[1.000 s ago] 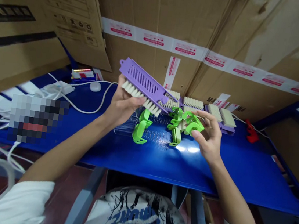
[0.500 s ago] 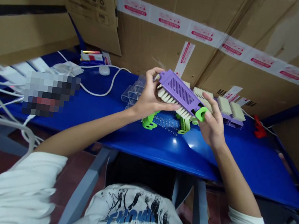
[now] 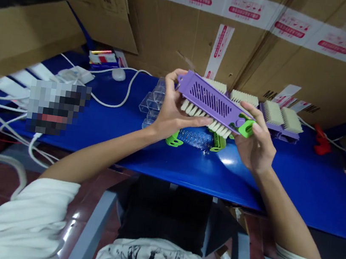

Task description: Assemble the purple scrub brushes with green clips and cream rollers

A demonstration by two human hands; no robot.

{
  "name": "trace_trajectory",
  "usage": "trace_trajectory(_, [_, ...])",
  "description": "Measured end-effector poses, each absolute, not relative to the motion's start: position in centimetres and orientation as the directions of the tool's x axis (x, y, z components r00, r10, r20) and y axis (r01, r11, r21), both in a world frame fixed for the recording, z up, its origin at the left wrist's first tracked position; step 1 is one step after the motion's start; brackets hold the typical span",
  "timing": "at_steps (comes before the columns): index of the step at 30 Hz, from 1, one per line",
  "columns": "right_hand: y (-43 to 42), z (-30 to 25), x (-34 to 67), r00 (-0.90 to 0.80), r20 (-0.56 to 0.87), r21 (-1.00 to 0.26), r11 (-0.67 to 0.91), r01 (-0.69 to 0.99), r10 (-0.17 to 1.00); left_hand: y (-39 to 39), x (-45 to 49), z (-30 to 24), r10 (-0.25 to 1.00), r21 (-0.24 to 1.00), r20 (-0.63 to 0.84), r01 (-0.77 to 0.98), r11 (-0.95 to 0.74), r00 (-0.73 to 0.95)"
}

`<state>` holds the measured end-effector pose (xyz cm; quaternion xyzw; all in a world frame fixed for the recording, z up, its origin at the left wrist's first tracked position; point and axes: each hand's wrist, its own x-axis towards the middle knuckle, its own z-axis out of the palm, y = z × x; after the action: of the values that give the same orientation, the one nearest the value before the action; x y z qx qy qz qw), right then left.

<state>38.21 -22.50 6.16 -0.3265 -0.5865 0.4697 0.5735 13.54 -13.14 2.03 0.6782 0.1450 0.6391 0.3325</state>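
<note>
Left hand [image 3: 171,113] grips the purple brush [image 3: 210,97] near its looped end, right hand [image 3: 256,149] pinching the green piece [image 3: 247,128] at the other.

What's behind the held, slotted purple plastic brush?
Behind the brush, cream rectangular bristle blocks show over its upper edge; bright green plastic pieces peek out below. Whatever its body covers cannot be seen.

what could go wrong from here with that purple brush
The green part at the end of the purple brush might slip, since the right hand holds it mainly with its fingertips. If the left hand lost its grip, the brush could drop and scatter the small metal pieces on the table. The clear plastic boxes look close enough to be knocked.
</note>
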Motion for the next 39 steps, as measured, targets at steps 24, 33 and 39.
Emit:
trace_trajectory(24, [-24.7,4.9,36.7,-0.004,0.523,-0.851,0.521,-0.068,0.852,-18.0,14.1,5.0,0.584,0.586,0.81,-0.058,-0.808,0.049])
trace_trajectory(33, [-23.7,5.4,37.6,-0.064,0.466,-0.879,0.453,-0.146,0.883,-16.8,13.1,4.9,0.522,0.522,0.853,-0.02,-0.853,0.022])
trace_trajectory(39, [-24.0,5.6,37.3,-0.123,0.471,-0.877,0.447,-0.178,0.874,-17.0,13.4,5.0,0.565,0.564,0.825,-0.036,-0.825,0.0])
